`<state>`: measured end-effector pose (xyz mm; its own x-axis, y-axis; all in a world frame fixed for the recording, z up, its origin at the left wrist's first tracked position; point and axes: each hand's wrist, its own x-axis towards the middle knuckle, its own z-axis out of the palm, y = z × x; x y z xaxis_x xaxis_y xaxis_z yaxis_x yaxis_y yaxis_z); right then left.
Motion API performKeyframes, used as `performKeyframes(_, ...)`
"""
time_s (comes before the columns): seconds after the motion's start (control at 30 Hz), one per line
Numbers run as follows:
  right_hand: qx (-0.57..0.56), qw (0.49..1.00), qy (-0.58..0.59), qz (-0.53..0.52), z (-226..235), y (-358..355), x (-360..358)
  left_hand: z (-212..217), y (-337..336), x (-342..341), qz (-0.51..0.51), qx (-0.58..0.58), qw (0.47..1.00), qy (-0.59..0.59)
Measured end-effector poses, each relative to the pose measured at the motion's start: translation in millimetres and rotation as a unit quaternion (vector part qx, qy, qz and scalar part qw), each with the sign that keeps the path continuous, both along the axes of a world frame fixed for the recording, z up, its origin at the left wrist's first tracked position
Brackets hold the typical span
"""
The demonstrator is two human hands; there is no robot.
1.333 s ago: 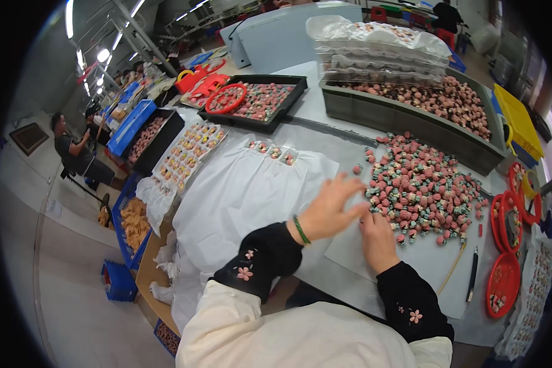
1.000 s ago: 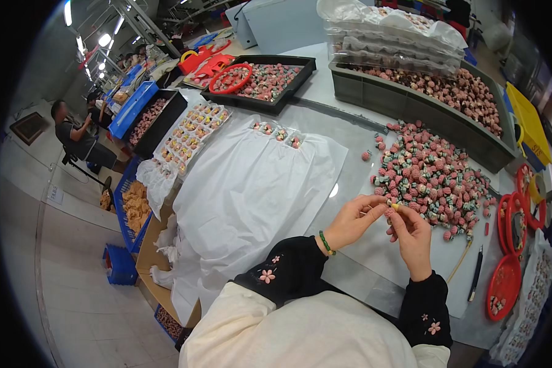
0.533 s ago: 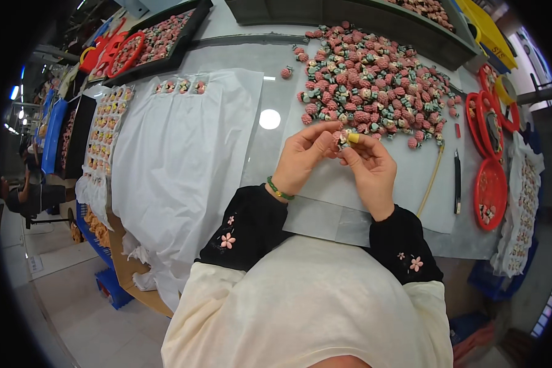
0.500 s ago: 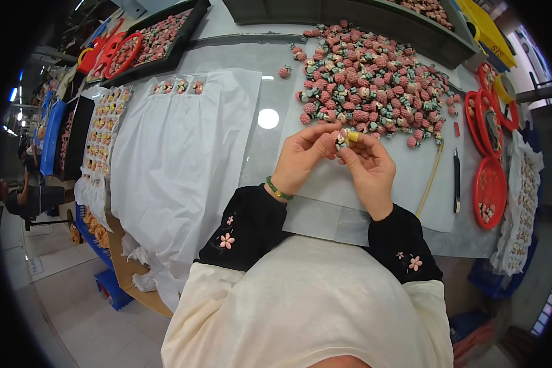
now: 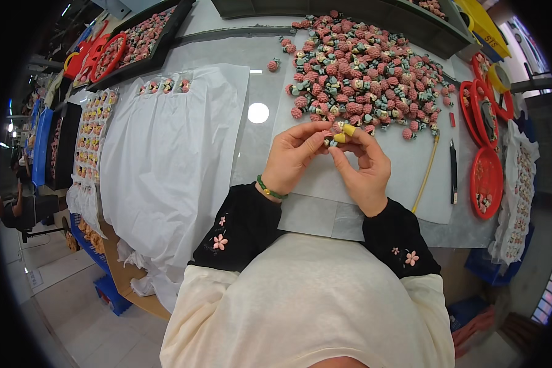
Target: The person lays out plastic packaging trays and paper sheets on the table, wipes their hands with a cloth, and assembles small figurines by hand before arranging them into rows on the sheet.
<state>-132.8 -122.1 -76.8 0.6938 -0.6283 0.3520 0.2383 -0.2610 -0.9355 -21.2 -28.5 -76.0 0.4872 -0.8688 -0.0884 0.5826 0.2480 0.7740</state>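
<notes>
Between my two hands, just in front of a big pile, is a small pink-haired figurine (image 5: 330,140). My left hand (image 5: 293,156), with a green bracelet at the wrist, pinches it between thumb and forefinger. My right hand (image 5: 363,168) wears yellow finger cots on its fingertips; these touch the figurine from the right, and its thumb is close below. Fingers cover part of the figurine. Beyond my hands spreads the pile of similar pink and grey-green figurines (image 5: 368,73), lying on a pale sheet (image 5: 306,178) on the table.
White plastic wrap (image 5: 159,147) with several figurines along its far edge lies at left. Dark trays of figurines (image 5: 144,43) stand at the far left. At right are a black pen-like tool (image 5: 453,172), a thin yellowish stick (image 5: 425,175) and red round trays (image 5: 486,184). A grey bin (image 5: 349,9) stands behind.
The yellow-tipped fingers of my right hand have shifted onto the figurine, and it has tilted in my fingers. The whole view has moved slightly.
</notes>
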Motion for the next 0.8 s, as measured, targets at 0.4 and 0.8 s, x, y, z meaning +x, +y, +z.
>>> performKeyframes(0.4,-0.383,0.912,0.114,-0.089,18,-26,15,3,0,7,0.086,-0.010,0.994,0.066)
performKeyframes(0.8,-0.257,0.959,0.111,-0.035,22,-12,5,0,-3,-1,0.013,0.085,0.996,-0.008)
